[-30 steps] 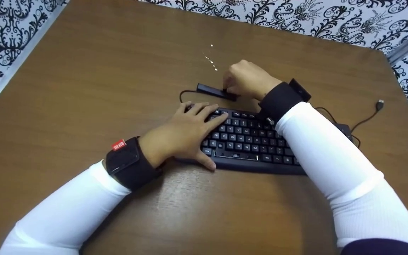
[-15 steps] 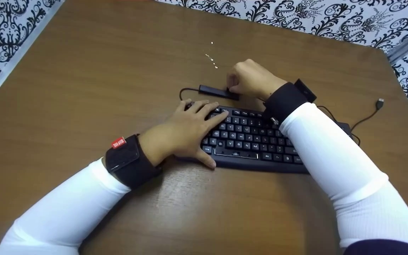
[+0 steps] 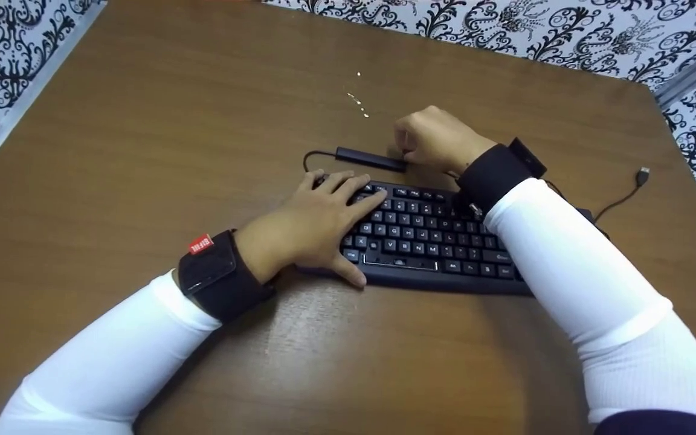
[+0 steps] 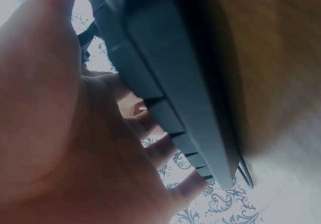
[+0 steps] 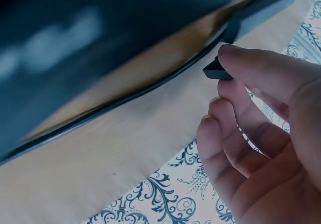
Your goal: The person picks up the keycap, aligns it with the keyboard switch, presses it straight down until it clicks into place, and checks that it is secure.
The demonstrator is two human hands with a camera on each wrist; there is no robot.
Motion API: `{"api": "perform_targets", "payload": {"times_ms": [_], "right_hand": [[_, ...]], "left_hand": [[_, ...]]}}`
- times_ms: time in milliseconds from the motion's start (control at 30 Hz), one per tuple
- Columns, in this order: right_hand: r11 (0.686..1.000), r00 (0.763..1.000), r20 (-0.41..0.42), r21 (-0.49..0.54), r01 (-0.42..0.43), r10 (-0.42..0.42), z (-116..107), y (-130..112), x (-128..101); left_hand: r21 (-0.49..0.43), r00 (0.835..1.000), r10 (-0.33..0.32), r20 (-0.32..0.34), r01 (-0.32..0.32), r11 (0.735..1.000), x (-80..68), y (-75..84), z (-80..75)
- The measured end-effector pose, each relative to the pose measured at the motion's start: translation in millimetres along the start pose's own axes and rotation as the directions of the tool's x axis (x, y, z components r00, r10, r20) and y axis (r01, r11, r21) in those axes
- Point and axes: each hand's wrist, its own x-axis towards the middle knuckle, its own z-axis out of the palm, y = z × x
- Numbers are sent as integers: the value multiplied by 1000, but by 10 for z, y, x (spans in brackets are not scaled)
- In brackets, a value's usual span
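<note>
A black keyboard (image 3: 432,241) lies across the middle of a brown wooden table (image 3: 173,121). My left hand (image 3: 312,223) rests flat on its left end, fingers straight over the keys and thumb at the front edge; the left wrist view shows the palm (image 4: 75,148) beside the keyboard's edge (image 4: 170,83). Behind the keyboard lies a slim black USB hub (image 3: 367,158). My right hand (image 3: 438,140) sits just off its right end. In the right wrist view the fingertips (image 5: 251,66) pinch a small black plug (image 5: 216,71), a little apart from the hub (image 5: 268,5).
A thin black cable (image 5: 150,91) runs along the table behind the keyboard. A loose cable with a USB plug (image 3: 643,175) lies at the right. White specks (image 3: 360,99) dot the table behind the hub. Black-and-white patterned walls (image 3: 565,36) close in the far and side edges.
My right hand has shifted slightly right, off the hub's right end, which now shows. The left hand and keyboard have stayed put.
</note>
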Motion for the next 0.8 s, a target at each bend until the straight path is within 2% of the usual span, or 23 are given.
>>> {"api": "perform_targets", "payload": {"times_ms": [200, 433, 633, 800], "right_hand": [[998, 996, 81, 31, -46, 43, -18, 2, -46], [996, 979, 191, 35, -82, 74, -102, 1, -99], [994, 980, 176, 28, -104, 97, -93, -2, -90], [996, 987, 138, 17, -84, 81, -55, 18, -91]], "left_hand": [[1, 1000, -2, 3, 2, 1000, -2, -1, 1], [-4, 1000, -7, 22, 7, 1000, -4, -11, 10], [-3, 1000, -8, 22, 8, 1000, 3, -9, 4], [0, 999, -9, 30, 9, 1000, 17, 1, -2]]}}
